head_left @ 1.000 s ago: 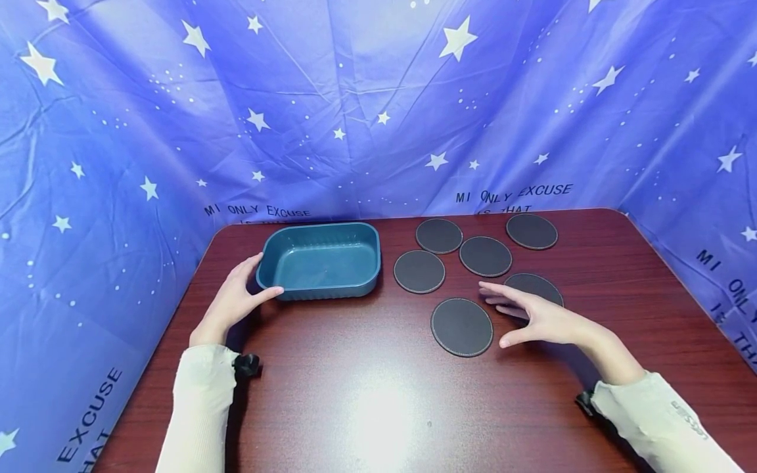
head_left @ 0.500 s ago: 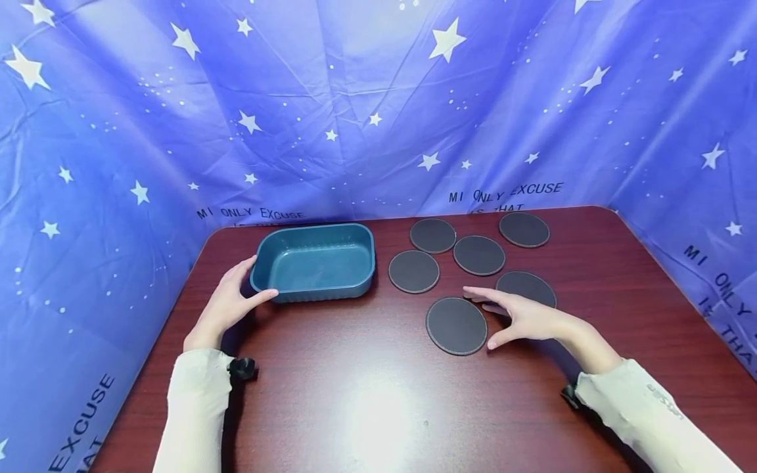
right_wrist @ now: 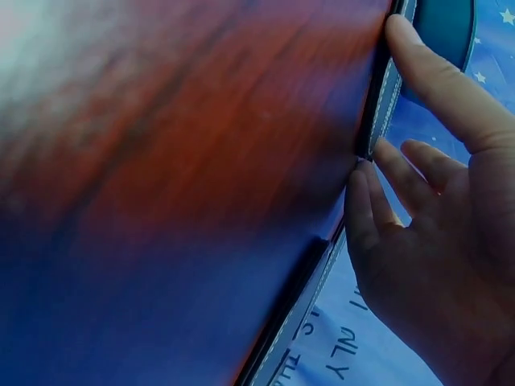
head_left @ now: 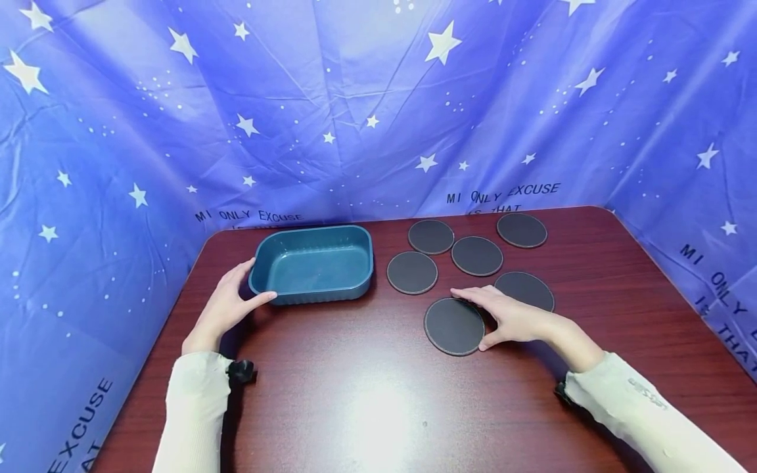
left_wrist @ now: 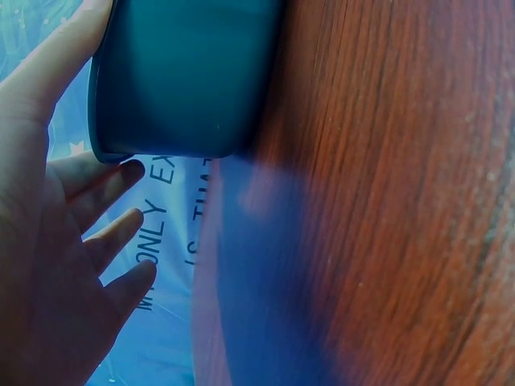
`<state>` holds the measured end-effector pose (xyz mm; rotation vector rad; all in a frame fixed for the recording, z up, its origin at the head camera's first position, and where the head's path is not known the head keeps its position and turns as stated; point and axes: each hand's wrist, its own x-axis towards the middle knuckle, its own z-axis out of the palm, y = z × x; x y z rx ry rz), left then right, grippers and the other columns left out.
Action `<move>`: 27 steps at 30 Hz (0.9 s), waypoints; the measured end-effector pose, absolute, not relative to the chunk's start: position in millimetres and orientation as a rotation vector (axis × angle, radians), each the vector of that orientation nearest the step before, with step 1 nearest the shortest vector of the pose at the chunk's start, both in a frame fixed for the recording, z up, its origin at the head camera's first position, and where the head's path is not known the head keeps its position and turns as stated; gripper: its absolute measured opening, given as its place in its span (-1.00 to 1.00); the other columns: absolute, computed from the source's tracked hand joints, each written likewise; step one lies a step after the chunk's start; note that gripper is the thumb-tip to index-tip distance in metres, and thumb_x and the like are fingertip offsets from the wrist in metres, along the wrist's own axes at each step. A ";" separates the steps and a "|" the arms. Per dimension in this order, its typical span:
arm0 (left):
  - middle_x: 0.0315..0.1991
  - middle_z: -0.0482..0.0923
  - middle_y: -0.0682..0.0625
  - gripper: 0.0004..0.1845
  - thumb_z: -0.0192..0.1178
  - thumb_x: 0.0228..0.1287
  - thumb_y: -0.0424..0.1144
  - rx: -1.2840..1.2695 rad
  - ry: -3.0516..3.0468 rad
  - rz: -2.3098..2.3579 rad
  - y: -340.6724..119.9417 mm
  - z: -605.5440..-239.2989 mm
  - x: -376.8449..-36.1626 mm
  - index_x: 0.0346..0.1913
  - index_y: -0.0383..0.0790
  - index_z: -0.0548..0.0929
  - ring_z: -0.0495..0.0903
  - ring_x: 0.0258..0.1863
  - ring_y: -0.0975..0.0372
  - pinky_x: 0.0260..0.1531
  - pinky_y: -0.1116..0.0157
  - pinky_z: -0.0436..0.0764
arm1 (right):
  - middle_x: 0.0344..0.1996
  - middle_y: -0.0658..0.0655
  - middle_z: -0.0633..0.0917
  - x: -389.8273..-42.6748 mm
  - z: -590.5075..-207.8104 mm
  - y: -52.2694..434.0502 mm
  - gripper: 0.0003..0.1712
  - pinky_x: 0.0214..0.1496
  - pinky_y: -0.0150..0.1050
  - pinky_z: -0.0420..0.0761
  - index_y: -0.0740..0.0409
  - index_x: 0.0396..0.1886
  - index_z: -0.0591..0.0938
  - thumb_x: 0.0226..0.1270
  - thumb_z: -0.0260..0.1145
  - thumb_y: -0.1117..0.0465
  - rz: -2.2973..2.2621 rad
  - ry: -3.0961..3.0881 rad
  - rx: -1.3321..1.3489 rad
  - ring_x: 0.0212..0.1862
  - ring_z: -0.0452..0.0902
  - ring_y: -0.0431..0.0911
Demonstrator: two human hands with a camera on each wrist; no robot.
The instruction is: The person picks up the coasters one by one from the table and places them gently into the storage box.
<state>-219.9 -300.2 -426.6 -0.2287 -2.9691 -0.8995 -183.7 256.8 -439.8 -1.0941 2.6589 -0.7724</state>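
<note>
A teal rectangular plastic bin (head_left: 319, 269) sits at the back left of the table, nothing inside it. My left hand (head_left: 227, 305) holds its near left corner, thumb on the front rim and index finger along the left side; the other fingers spread free in the left wrist view. My right hand (head_left: 503, 315) has thumb and fingertips on the edge of the nearest round black coaster (head_left: 454, 326), which lies flat on the table. In the right wrist view, the stitched edge of that coaster (right_wrist: 385, 104) shows between thumb and fingertips.
Several more black coasters lie behind it: one at left (head_left: 412, 272), one at the back (head_left: 430, 236), one in the middle (head_left: 477, 256), one far right (head_left: 522, 230), and one partly behind my right hand (head_left: 526, 291). Blue star-printed cloth (head_left: 355, 98) hangs around the dark red table (head_left: 331, 368).
My right hand has moved left and closed in on the nearest coaster's edge. The left hand stays at the bin's corner. The whole view has shifted slightly.
</note>
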 end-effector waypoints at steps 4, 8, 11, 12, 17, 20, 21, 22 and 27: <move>0.52 0.14 -0.32 0.05 0.37 0.17 0.17 -0.229 -2.960 -0.896 -300.3 -428.1 -220.0 0.56 -0.26 0.12 0.05 0.52 -0.22 0.44 -0.29 0.12 | 0.39 0.14 0.42 -186.2 -440.0 252.0 0.23 0.25 0.01 0.40 0.20 0.52 0.24 -0.18 0.67 0.12 -0.769 2.654 -1.106 0.29 0.29 -0.02; 0.53 0.15 -0.31 0.04 0.38 0.16 0.17 -0.229 -2.955 -0.895 -300.1 -429.3 -220.3 0.56 -0.25 0.13 0.05 0.53 -0.22 0.45 -0.28 0.12 | 0.38 0.13 0.37 -186.9 -438.7 247.5 0.30 0.29 0.08 0.41 0.16 0.56 0.18 -0.23 0.67 0.22 -0.787 2.634 -1.063 0.32 0.25 0.01; 0.52 0.15 -0.31 0.04 0.39 0.16 0.17 -0.229 -2.950 -0.895 -299.9 -429.2 -220.0 0.55 -0.25 0.14 0.04 0.53 -0.22 0.45 -0.28 0.11 | 0.35 0.11 0.33 -187.6 -437.7 245.2 0.34 0.30 0.08 0.43 0.13 0.58 0.14 -0.25 0.67 0.28 -0.817 2.627 -1.016 0.34 0.24 0.01; 0.53 0.15 -0.31 0.04 0.39 0.16 0.17 -0.228 -2.950 -0.893 -300.1 -429.1 -219.9 0.56 -0.24 0.14 0.04 0.53 -0.21 0.45 -0.28 0.11 | 0.35 0.11 0.32 -188.0 -437.3 244.7 0.34 0.29 0.04 0.45 0.12 0.58 0.13 -0.25 0.67 0.29 -0.827 2.625 -1.006 0.33 0.26 0.00; 0.53 0.14 -0.30 0.04 0.39 0.15 0.18 -0.222 -2.953 -0.892 -300.0 -428.3 -219.4 0.56 -0.23 0.14 0.03 0.53 -0.21 0.45 -0.28 0.11 | 0.35 0.16 0.28 -191.5 -437.2 246.7 0.33 0.02 -0.29 0.54 0.15 0.58 0.11 -0.20 0.67 0.28 -0.899 2.589 -0.978 0.17 0.38 -0.05; 0.53 0.15 -0.30 0.04 0.39 0.15 0.17 -0.224 -2.953 -0.893 -299.8 -428.1 -219.2 0.56 -0.23 0.14 0.03 0.53 -0.21 0.45 -0.28 0.11 | 0.35 0.25 0.26 -193.4 -437.5 249.8 0.29 -0.14 -0.37 0.56 0.19 0.57 0.11 -0.15 0.66 0.26 -0.952 2.560 -0.949 0.03 0.41 -0.07; 0.53 0.15 -0.30 0.04 0.39 0.16 0.17 -0.225 -2.953 -0.893 -299.8 -428.2 -219.2 0.56 -0.23 0.14 0.03 0.53 -0.21 0.45 -0.28 0.11 | 0.34 0.28 0.27 -193.9 -437.8 251.2 0.27 -0.15 -0.37 0.58 0.21 0.56 0.12 -0.13 0.66 0.25 -0.965 2.556 -0.936 0.00 0.42 -0.08; 0.53 0.15 -0.30 0.04 0.39 0.16 0.17 -0.226 -2.952 -0.892 -299.8 -428.2 -219.3 0.56 -0.23 0.14 0.04 0.53 -0.21 0.45 -0.28 0.11 | 0.32 0.30 0.29 -194.4 -438.0 252.6 0.24 -0.16 -0.37 0.59 0.24 0.55 0.14 -0.11 0.65 0.25 -0.977 2.551 -0.920 -0.04 0.44 -0.09; 0.53 0.14 -0.29 0.04 0.38 0.16 0.18 -0.221 -2.960 -0.895 -299.8 -428.0 -219.4 0.57 -0.22 0.12 0.03 0.53 -0.20 0.45 -0.28 0.11 | 0.18 0.33 0.39 -194.7 -437.0 258.9 0.11 -0.16 -0.37 0.66 0.29 0.50 0.20 -0.02 0.60 0.31 -1.042 2.499 -0.812 -0.17 0.50 -0.14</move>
